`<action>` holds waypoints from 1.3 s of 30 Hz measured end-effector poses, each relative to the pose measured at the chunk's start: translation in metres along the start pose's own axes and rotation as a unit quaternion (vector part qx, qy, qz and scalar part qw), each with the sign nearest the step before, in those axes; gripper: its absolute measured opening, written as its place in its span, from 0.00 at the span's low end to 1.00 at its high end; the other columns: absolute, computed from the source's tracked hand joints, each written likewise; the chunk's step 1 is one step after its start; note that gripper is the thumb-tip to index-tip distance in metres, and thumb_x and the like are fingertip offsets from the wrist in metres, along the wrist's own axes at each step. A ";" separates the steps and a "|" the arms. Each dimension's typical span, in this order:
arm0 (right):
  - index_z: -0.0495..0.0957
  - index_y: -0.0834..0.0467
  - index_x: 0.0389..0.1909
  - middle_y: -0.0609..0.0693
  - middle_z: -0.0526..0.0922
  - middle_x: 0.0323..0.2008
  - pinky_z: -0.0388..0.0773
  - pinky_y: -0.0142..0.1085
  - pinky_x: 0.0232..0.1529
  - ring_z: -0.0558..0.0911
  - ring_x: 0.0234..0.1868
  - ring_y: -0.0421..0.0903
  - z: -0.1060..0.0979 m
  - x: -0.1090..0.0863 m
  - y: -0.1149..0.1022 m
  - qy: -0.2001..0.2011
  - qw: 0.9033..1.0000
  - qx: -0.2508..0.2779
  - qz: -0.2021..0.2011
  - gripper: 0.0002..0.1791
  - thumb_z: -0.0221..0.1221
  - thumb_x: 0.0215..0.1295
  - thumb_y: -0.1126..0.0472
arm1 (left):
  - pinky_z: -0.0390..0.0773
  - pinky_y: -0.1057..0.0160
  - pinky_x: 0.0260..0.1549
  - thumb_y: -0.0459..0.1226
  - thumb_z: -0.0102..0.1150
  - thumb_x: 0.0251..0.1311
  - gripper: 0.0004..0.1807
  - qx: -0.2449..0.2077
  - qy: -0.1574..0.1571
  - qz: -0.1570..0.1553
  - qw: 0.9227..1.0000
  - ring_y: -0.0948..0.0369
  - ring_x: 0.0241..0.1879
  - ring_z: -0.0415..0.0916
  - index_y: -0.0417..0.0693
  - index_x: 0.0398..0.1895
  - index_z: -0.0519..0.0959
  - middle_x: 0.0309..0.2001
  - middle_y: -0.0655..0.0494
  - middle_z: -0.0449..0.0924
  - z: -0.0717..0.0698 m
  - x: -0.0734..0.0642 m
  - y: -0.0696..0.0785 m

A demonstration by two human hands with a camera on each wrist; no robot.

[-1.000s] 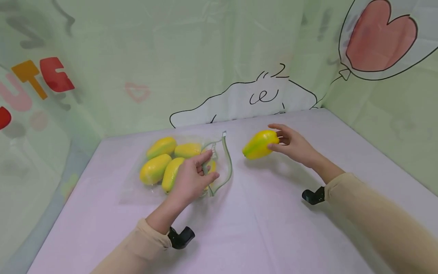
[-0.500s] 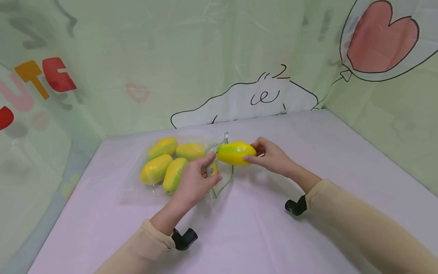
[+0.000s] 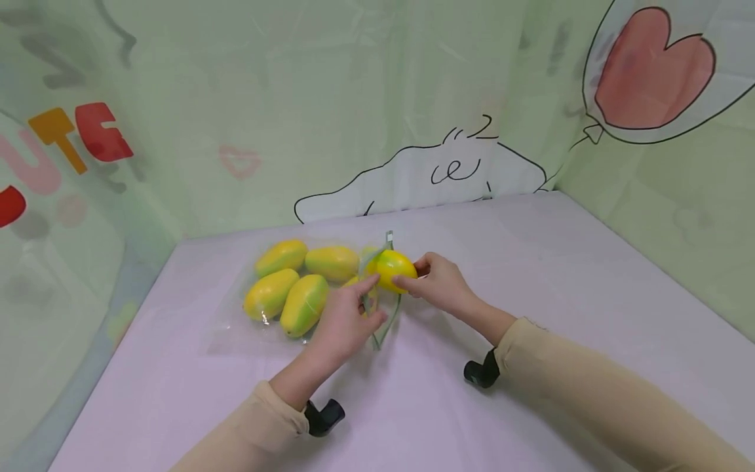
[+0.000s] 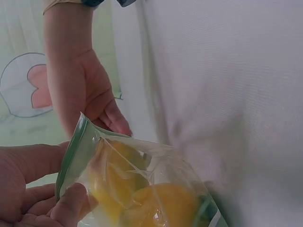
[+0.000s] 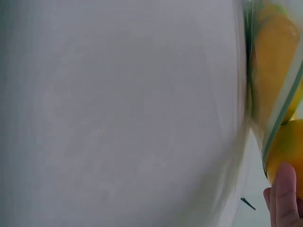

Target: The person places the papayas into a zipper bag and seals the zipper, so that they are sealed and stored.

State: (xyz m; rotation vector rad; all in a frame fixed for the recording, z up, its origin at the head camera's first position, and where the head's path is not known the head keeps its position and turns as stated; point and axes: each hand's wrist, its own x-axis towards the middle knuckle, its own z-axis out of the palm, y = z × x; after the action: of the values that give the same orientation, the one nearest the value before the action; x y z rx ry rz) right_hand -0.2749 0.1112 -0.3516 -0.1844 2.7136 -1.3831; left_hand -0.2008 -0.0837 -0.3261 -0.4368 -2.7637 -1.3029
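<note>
A clear zip bag with a green zip edge lies on its side, holding several yellow-green papayas. My left hand pinches the bag's rim between thumb and fingers; in the left wrist view the thumb lies in front of the plastic and the other fingers behind it. At the open mouth my right hand grips another papaya by its near end, its far end inside the opening. The right wrist view shows this papaya against the green zip edge, beside a papaya in the bag.
A pale lilac cloth covers the table. Light green curtains with printed letters, hearts and a balloon stand behind it and at both sides. Each wrist carries a small black camera, such as the right one.
My right hand has carried its papaya leftward from the table's right side into the bag's mouth. The left hand keeps its hold on the rim and has shifted slightly right and nearer.
</note>
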 end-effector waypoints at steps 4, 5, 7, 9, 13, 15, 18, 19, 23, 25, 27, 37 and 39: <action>0.75 0.67 0.49 0.61 0.85 0.47 0.80 0.33 0.39 0.87 0.36 0.45 0.007 0.003 -0.007 0.006 0.999 0.017 0.028 0.28 0.68 0.64 0.46 | 0.62 0.72 0.20 0.29 0.70 0.59 0.33 0.015 -0.004 0.000 1.000 0.63 0.20 0.60 0.36 0.69 0.73 0.18 0.59 0.60 0.002 0.001 0.000; 0.75 0.67 0.49 0.62 0.85 0.48 0.82 0.34 0.42 0.88 0.37 0.46 0.009 0.004 -0.009 0.004 0.999 0.027 0.037 0.28 0.68 0.65 0.46 | 0.63 0.72 0.20 0.29 0.70 0.59 0.33 0.020 -0.003 0.002 1.000 0.63 0.21 0.61 0.36 0.69 0.73 0.18 0.59 0.61 0.002 0.001 0.000; 0.74 0.69 0.51 0.64 0.83 0.51 0.84 0.38 0.51 0.90 0.40 0.49 0.011 0.005 -0.014 -0.003 0.997 0.055 0.056 0.29 0.67 0.66 0.46 | 0.64 0.72 0.20 0.29 0.70 0.59 0.34 0.029 -0.004 0.003 1.000 0.63 0.21 0.61 0.38 0.70 0.73 0.18 0.59 0.61 0.003 0.001 0.000; 0.73 0.70 0.53 0.65 0.81 0.54 0.82 0.43 0.59 0.90 0.44 0.51 0.014 0.006 -0.019 -0.010 0.993 0.089 0.079 0.31 0.66 0.67 0.47 | 0.64 0.72 0.20 0.29 0.70 0.59 0.34 0.035 -0.005 0.002 0.999 0.63 0.20 0.62 0.39 0.70 0.73 0.18 0.59 0.62 0.003 0.001 0.001; 0.73 0.72 0.53 0.66 0.80 0.55 0.80 0.43 0.62 0.90 0.46 0.51 0.020 0.009 -0.024 -0.007 0.984 0.138 0.111 0.30 0.65 0.68 0.48 | 0.64 0.72 0.20 0.28 0.69 0.59 0.34 0.041 -0.006 0.005 0.999 0.63 0.20 0.62 0.39 0.71 0.72 0.18 0.59 0.62 0.003 0.000 0.003; 0.74 0.71 0.52 0.66 0.81 0.54 0.83 0.39 0.57 0.91 0.45 0.51 0.023 0.011 -0.025 0.004 0.984 0.141 0.113 0.30 0.66 0.67 0.48 | 0.63 0.72 0.19 0.27 0.67 0.59 0.34 0.038 -0.004 0.012 0.999 0.64 0.19 0.60 0.39 0.71 0.72 0.17 0.60 0.61 0.003 -0.001 0.005; 0.76 0.69 0.49 0.63 0.86 0.47 0.82 0.31 0.42 0.89 0.39 0.49 0.027 0.013 -0.025 0.026 0.993 0.083 0.083 0.27 0.67 0.66 0.48 | 0.60 0.72 0.17 0.24 0.63 0.58 0.33 0.034 -0.003 0.035 0.999 0.65 0.16 0.57 0.39 0.70 0.73 0.17 0.58 0.62 0.004 -0.002 0.007; 0.77 0.69 0.48 0.62 0.86 0.44 0.80 0.29 0.37 0.88 0.37 0.48 0.028 0.013 -0.025 0.034 0.996 0.055 0.065 0.26 0.67 0.65 0.49 | 0.59 0.72 0.17 0.23 0.63 0.58 0.33 0.032 -0.002 0.043 0.999 0.65 0.15 0.56 0.38 0.70 0.73 0.19 0.56 0.70 0.004 -0.003 0.007; 0.78 0.68 0.43 0.59 0.85 0.35 0.73 0.28 0.27 0.80 0.30 0.47 0.031 0.012 -0.024 0.058 0.996 -0.062 -0.005 0.22 0.68 0.62 0.53 | 0.59 0.73 0.15 0.23 0.62 0.58 0.32 0.038 -0.001 0.050 0.998 0.66 0.13 0.54 0.36 0.70 0.73 0.22 0.49 0.76 0.004 -0.003 0.008; 0.77 0.68 0.40 0.58 0.82 0.32 0.72 0.28 0.25 0.77 0.28 0.46 0.031 0.012 -0.023 0.062 0.992 -0.104 -0.025 0.21 0.69 0.60 0.53 | 0.60 0.72 0.14 0.24 0.63 0.59 0.32 0.036 -0.002 0.043 0.998 0.66 0.13 0.54 0.35 0.70 0.72 0.22 0.46 0.77 0.003 -0.003 0.007; 0.77 0.67 0.38 0.56 0.80 0.30 0.70 0.28 0.24 0.75 0.26 0.45 0.031 0.012 -0.022 0.059 0.989 -0.134 -0.036 0.22 0.70 0.60 0.52 | 0.60 0.72 0.14 0.23 0.63 0.59 0.32 0.031 -0.007 0.039 0.999 0.65 0.12 0.54 0.34 0.70 0.72 0.22 0.46 0.76 0.003 -0.003 0.007; 0.73 0.63 0.28 0.51 0.71 0.22 0.65 0.28 0.19 0.69 0.19 0.43 0.035 0.017 -0.025 0.039 0.981 -0.182 -0.053 0.15 0.67 0.61 0.58 | 0.62 0.72 0.15 0.23 0.65 0.57 0.33 0.025 -0.017 0.043 0.999 0.65 0.14 0.57 0.33 0.69 0.72 0.37 0.40 0.84 0.007 -0.004 0.005; 0.69 0.59 0.20 0.48 0.68 0.19 0.63 0.28 0.18 0.66 0.18 0.42 0.037 0.020 -0.026 0.031 0.987 -0.154 -0.028 0.16 0.65 0.61 0.60 | 0.62 0.72 0.15 0.23 0.65 0.57 0.34 0.027 -0.017 0.043 0.999 0.65 0.14 0.58 0.34 0.69 0.72 0.42 0.39 0.85 0.007 -0.004 0.004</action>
State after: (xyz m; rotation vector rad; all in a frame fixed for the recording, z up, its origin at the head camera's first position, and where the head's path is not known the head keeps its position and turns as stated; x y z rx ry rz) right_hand -0.2876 0.0636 -0.3525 -0.2445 2.9834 -0.9873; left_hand -0.1956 -0.0763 -0.3281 -0.5741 -2.7658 -1.2113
